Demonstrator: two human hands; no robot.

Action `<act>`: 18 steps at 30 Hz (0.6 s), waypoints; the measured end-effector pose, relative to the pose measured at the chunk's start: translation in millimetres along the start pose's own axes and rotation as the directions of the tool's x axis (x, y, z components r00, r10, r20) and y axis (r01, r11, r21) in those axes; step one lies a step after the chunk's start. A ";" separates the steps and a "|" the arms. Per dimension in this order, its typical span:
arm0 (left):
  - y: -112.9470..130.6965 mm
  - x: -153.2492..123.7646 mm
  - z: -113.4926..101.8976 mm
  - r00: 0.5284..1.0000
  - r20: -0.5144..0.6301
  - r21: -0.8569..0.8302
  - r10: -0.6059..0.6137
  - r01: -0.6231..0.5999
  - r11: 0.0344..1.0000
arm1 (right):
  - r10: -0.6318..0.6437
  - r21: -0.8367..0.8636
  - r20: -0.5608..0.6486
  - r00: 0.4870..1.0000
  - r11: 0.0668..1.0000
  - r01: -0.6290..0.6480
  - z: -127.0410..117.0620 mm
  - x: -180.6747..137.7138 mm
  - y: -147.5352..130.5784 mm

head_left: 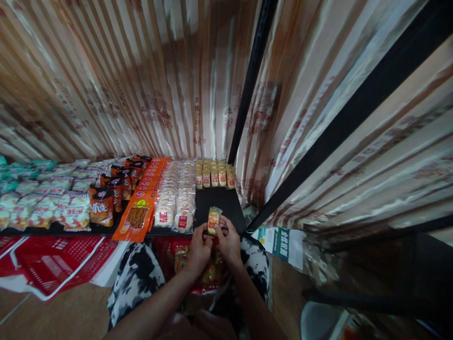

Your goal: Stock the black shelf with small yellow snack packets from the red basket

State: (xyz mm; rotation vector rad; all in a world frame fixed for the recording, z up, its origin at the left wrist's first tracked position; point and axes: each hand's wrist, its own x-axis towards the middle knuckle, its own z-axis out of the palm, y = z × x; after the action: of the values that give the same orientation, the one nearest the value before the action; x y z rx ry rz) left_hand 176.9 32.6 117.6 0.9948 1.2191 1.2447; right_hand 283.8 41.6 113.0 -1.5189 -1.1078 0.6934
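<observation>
A small yellow snack packet (pixel 213 220) with a clear wrapper and an orange-red label stands upright between my hands, just over the front of the black shelf. My right hand (pixel 230 242) grips its right side, thumb across the front. At its lower left edge, my left hand (pixel 199 248) is closed, with fingertips against the wrapper. Several similar yellow packets (pixel 214 176) are lined up at the back right of the shelf (pixel 209 200). Below my hands, between my knees, sits a red basket (pixel 203 286) with more wrapped packets in it.
Left of the bare shelf part lie rows of round white crackers (pixel 183 218), orange stick-snack bags (pixel 136 215), black-orange bags (pixel 101 205) and white bags (pixel 72 211). A black post (pixel 247 89) rises behind. A red crate (pixel 58 259) is below left; a pale container (pixel 323 321) lower right.
</observation>
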 end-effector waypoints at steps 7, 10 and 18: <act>10.7 6.2 10.2 0.997 -0.010 0.110 0.075 -0.073 0.991 | -0.037 -0.047 0.010 0.999 0.998 0.037 6.8 19.0 5.5; 12.7 12.0 14.7 0.998 -0.018 0.123 0.060 -0.057 0.991 | -0.047 -0.080 -0.007 0.999 0.996 0.046 10.5 25.0 9.6; 13.3 27.9 19.1 0.998 -0.061 0.096 0.007 -0.001 0.995 | -0.077 -0.174 0.039 0.996 0.981 0.083 18.0 32.1 11.4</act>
State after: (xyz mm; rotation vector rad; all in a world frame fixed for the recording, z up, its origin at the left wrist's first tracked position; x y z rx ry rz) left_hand 192.0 63.2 130.0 1.0352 1.3357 1.2373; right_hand 284.0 78.5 101.7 -1.6064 -1.2750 0.5794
